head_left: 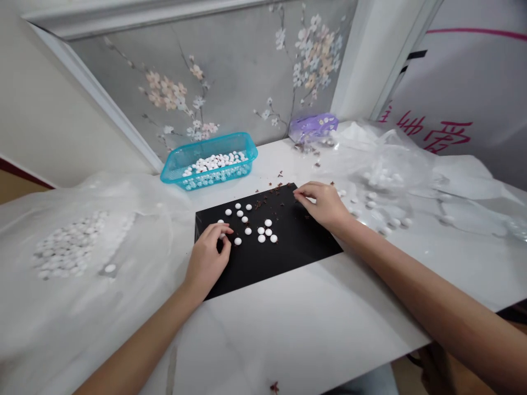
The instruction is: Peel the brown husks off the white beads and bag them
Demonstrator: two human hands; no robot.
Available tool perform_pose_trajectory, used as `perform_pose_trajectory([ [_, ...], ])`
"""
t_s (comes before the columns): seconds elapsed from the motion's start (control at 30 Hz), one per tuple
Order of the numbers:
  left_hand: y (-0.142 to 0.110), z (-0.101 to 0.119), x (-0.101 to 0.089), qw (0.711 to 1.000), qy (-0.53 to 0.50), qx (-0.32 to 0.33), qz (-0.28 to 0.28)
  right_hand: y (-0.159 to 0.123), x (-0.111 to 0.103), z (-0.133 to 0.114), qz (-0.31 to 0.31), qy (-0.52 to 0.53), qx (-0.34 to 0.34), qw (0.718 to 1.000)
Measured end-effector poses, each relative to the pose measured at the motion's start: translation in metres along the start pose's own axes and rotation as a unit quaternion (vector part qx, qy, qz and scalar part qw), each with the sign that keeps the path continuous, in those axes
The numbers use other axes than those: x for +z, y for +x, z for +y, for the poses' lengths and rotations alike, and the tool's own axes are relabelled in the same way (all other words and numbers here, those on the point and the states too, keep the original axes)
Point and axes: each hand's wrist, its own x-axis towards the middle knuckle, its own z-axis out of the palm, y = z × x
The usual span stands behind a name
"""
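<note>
A black rectangular board [284, 255] lies on the white table, carrying several smooth white round pieces [268, 232] and small brown star-shaped bits [258, 204]. At the board's left side, my left hand [209, 255] curls its thumb and fingers about a white round piece [223, 235], partly covered by the fingertips. My right hand [323, 204] is over the board's far right corner, fingertips pinched together. What is in that pinch, if anything, is too small to make out. The brown bits lie thickest just left of my right hand.
Behind the board stands a blue plastic basket [171, 174] of white pieces. Clear plastic sheeting [144, 307] with white pieces spreads at left. More plastic bags [411, 148] and loose pieces lie at right, beside a purple bag [307, 129]. A flowered panel [239, 71] rises behind the table.
</note>
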Motion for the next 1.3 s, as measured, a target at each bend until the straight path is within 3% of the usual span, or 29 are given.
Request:
perform_pose_trajectory([
  [0.2, 0.001, 0.0, 0.001, 0.998, -0.064, 0.0, 0.02, -0.007, 0.006, -0.015, 0.003, 0.152, 0.071, 0.986],
  [0.33, -0.006, 0.013, -0.001, 0.988, -0.141, 0.021, 0.062, -0.012, 0.004, -0.031, -0.058, 0.247, 0.14, 0.957],
  [0.4, -0.014, 0.023, -0.002, 0.981, -0.189, 0.048, 0.012, -0.015, 0.002, -0.041, -0.097, 0.301, 0.165, 0.934],
  [0.5, -0.023, 0.034, -0.001, 0.96, -0.223, 0.075, -0.149, -0.02, -0.001, -0.054, -0.162, 0.377, 0.199, 0.89],
  [0.57, -0.025, 0.037, -0.001, 0.947, -0.226, 0.05, -0.224, -0.025, -0.001, -0.06, -0.219, 0.403, 0.222, 0.86],
  [0.77, -0.02, 0.036, 0.0, 0.918, -0.291, -0.061, -0.263, -0.04, 0.008, -0.068, -0.339, 0.439, 0.25, 0.794],
  [1.0, -0.016, 0.038, -0.003, 0.88, -0.351, -0.129, -0.293, -0.046, 0.016, -0.07, -0.384, 0.428, 0.233, 0.784],
  [1.3, -0.017, 0.038, -0.001, 0.885, -0.356, -0.106, -0.281, -0.053, 0.02, -0.074, -0.357, 0.37, 0.215, 0.831],
])
